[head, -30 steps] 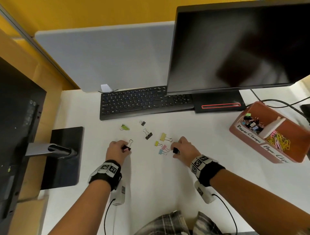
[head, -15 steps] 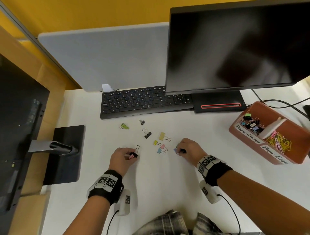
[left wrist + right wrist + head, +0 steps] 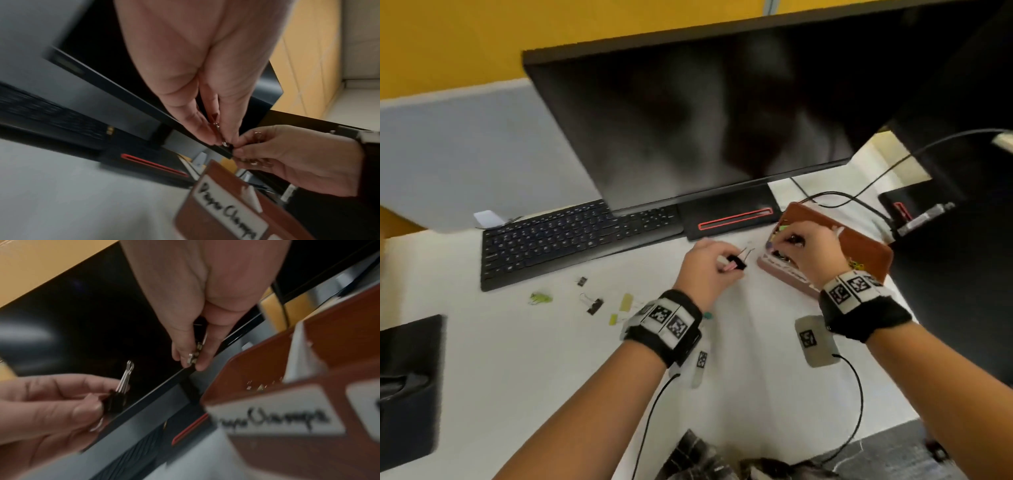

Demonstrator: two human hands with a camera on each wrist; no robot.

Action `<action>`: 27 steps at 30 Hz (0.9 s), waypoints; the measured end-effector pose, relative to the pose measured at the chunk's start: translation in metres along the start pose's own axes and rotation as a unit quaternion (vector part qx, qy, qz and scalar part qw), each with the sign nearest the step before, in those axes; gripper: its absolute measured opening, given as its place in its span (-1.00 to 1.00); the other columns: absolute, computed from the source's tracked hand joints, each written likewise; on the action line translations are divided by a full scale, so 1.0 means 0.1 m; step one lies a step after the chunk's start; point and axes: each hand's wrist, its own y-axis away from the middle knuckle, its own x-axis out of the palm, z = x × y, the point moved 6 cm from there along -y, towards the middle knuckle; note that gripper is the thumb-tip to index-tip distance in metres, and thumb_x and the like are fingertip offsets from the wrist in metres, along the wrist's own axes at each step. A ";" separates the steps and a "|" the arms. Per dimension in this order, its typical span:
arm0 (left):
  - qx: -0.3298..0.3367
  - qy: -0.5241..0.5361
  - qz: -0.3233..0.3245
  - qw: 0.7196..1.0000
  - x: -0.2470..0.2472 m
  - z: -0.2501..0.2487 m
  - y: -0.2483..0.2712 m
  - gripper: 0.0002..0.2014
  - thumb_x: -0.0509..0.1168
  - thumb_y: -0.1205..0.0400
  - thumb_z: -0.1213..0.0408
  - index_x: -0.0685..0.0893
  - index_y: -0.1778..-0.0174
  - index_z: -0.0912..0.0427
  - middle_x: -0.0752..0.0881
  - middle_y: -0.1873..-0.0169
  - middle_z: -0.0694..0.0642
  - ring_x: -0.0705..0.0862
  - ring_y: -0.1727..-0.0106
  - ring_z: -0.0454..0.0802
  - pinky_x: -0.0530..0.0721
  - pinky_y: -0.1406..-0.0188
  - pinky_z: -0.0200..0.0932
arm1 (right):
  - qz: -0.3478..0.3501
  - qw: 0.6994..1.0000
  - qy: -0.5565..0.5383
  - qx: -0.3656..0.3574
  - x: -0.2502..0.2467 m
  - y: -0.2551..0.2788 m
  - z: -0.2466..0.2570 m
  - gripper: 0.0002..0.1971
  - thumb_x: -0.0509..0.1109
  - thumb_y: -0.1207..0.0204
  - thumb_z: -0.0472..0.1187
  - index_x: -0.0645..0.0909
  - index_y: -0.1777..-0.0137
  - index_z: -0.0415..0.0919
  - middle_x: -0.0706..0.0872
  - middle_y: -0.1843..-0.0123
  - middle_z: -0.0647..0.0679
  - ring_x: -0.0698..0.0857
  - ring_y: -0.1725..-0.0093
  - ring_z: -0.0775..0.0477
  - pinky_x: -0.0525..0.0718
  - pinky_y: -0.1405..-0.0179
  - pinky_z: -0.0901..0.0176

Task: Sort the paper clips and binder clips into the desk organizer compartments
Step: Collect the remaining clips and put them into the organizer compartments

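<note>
In the right wrist view alone, right fingers (image 3: 186, 353) pinching a small clip (image 3: 194, 356); left fingers (image 3: 82, 410) pinching a black binder clip (image 3: 115, 400).

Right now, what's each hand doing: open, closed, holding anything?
Left hand: closed, pinching a black binder clip beside the organizer.
Right hand: closed on a small clip over the organizer.

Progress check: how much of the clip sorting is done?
Partly done. The brown desk organizer already holds clips in both compartments. In hand: the left hand pinches a black binder clip beside it; the right hand, over the near compartment, pinches a small clip. Left on the white desk: green, black and yellow clips, among others.
</note>
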 end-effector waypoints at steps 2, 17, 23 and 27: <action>0.011 0.038 0.025 0.999 0.34 -0.27 -0.28 -0.66 0.50 -0.39 0.40 0.70 -0.09 0.13 0.59 -0.04 0.11 0.67 0.30 -0.25 0.63 0.18 -0.56 | -0.028 0.998 -0.006 0.048 -0.22 -0.15 -0.21 -0.88 0.45 -0.45 -0.33 0.70 0.04 -0.16 0.70 0.06 -0.03 0.65 0.08 0.02 0.55 0.05 0.28; -0.123 -0.147 -0.164 0.968 -0.74 0.94 0.39 -0.68 0.36 -0.53 0.32 0.56 -0.19 0.05 0.44 -0.08 0.00 0.60 -0.02 0.00 0.64 -0.09 -0.07 | 0.253 0.957 0.053 -0.135 0.90 0.07 0.15 -0.64 0.41 -0.50 -0.12 0.50 -0.28 0.01 0.58 -0.10 0.04 0.61 0.09 0.06 0.64 -0.03 0.15; -0.244 -0.145 -0.154 0.946 -0.94 1.77 1.06 -0.71 0.51 -0.40 0.16 0.63 0.01 0.03 0.53 -0.07 0.06 0.61 0.06 0.01 0.65 -0.05 -0.03 | 0.388 0.898 0.162 -0.131 1.76 0.42 0.12 -0.57 0.41 -0.47 -0.22 0.48 -0.35 -0.13 0.48 -0.32 -0.14 0.51 -0.26 -0.20 0.53 -0.26 0.02; -0.235 -0.149 -0.128 0.952 -0.81 1.94 1.09 -0.67 0.55 -0.33 0.17 0.70 0.00 -0.03 0.51 -0.05 0.01 0.53 -0.03 -0.11 0.52 -0.15 -0.24 | 0.380 0.902 0.166 -0.120 1.91 0.53 0.03 -0.73 0.34 -0.53 -0.26 0.60 -0.22 -0.22 0.55 -0.27 -0.17 0.56 -0.21 -0.21 0.52 -0.24 0.06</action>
